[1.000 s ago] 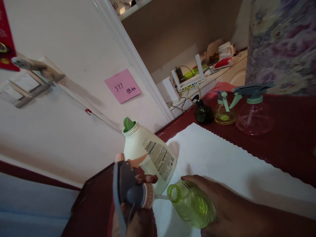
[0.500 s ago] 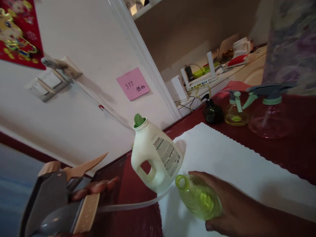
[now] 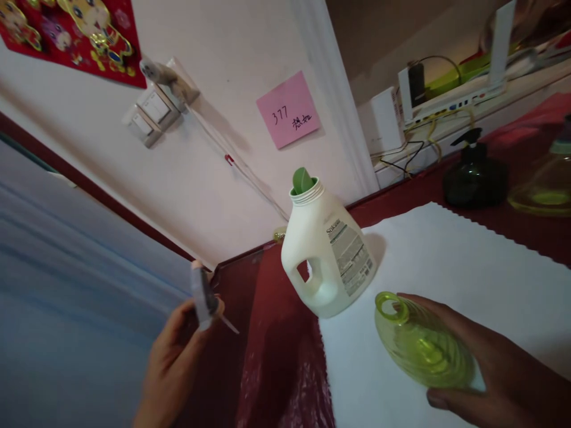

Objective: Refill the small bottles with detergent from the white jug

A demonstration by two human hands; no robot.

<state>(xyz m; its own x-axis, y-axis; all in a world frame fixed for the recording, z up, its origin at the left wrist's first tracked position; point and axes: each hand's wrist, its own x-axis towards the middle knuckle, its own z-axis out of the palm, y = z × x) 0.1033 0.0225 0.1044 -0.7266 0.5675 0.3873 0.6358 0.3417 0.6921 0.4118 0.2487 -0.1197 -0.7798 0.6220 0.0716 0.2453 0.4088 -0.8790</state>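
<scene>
My left hand (image 3: 176, 351) is closed around a grey trigger spray head (image 3: 205, 297), seen nearly edge-on and blurred, with its thin tube end pointing right. It is held over the dark red table, left of the white paper. My right hand (image 3: 482, 362) grips a see-through yellow-green bottle (image 3: 423, 345) round its side. The bottle has no top on, and its open mouth tilts up and to the left. Between the hands stands a cream detergent jug (image 3: 330, 261) with a side handle. A green spout piece (image 3: 302, 180) shows in its neck.
White paper (image 3: 428, 249) covers part of the dark red table (image 3: 272, 356). A dark pump bottle (image 3: 475, 172) and a yellowish bottle (image 3: 546, 178) stand at the back right. Behind them are a white router (image 3: 455, 107) and cables. A pink note (image 3: 289, 110) hangs on the wall.
The view has swung left and closer. My left hand has turned the spray head from broadside to edge-on and moved it away from me. My right hand still holds the bottle.
</scene>
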